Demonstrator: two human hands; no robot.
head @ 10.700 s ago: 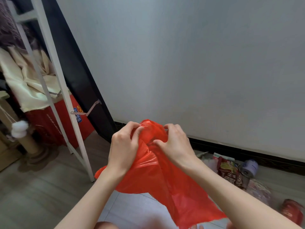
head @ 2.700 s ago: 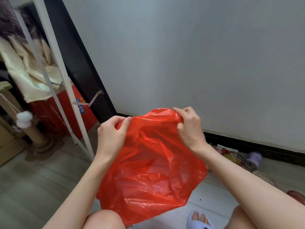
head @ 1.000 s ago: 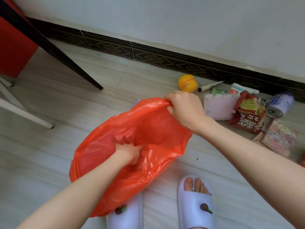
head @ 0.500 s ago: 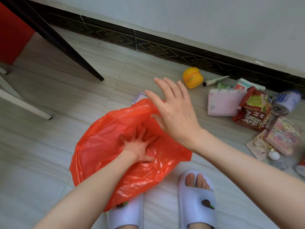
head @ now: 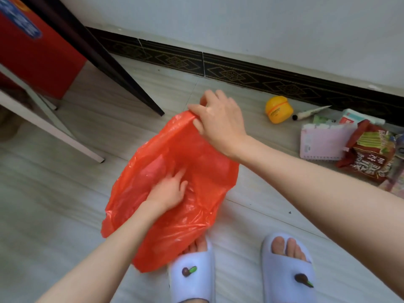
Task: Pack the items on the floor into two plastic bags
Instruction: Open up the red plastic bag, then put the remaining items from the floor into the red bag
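Note:
A red plastic bag (head: 196,215) lies open on the floor in front of my feet. My left hand (head: 169,190) is inside the bag's mouth, fingers spread against the plastic. My right hand (head: 218,119) pinches the bag's far rim and lifts it. Items lie on the floor to the right: a yellow round jar (head: 278,109), a white tube (head: 310,112), a pink spiral notebook (head: 321,142), a red snack packet (head: 371,158) and a white carton (head: 352,117).
A dark slanted table leg (head: 122,75) and a white frame (head: 50,130) stand at the left, with a red box (head: 32,53) behind them. The wall and black skirting (head: 240,71) run along the back. My two feet in white slippers (head: 286,270) stand below the bag.
My right hand, open above the bag half a second ago, has come down and pinched the far rim. My left hand stays inside the bag.

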